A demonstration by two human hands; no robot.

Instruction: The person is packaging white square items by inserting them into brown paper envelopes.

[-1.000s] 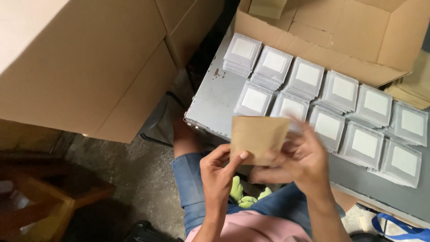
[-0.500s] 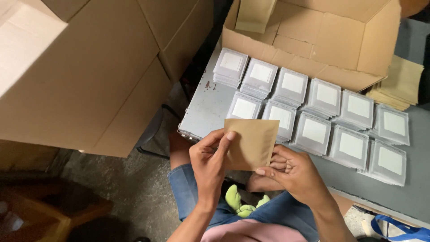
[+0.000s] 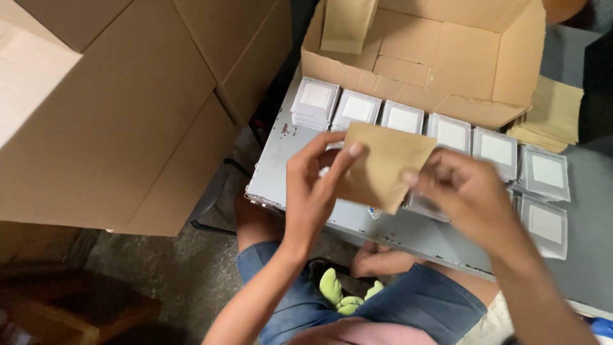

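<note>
A small brown paper envelope [image 3: 385,167] is held up between both hands, above the near edge of a grey metal table [image 3: 287,166]. My left hand [image 3: 313,185] pinches its left side, thumb and fingers wrapped around the edge. On the right side, my right hand [image 3: 466,191] grips it with its fingertips. Behind the envelope lie rows of clear square packets with white inserts [image 3: 357,108], stacked on the table.
An open cardboard box [image 3: 447,57] stands at the back of the table with a brown envelope [image 3: 348,25] leaning inside. More brown envelopes [image 3: 552,118] lie at the right. Large cardboard boxes [image 3: 115,108] fill the left. My knees and a green object [image 3: 338,291] are below.
Both hands have lifted the envelope slightly and turned it. The view has shifted, so the table and box appear lower and larger.
</note>
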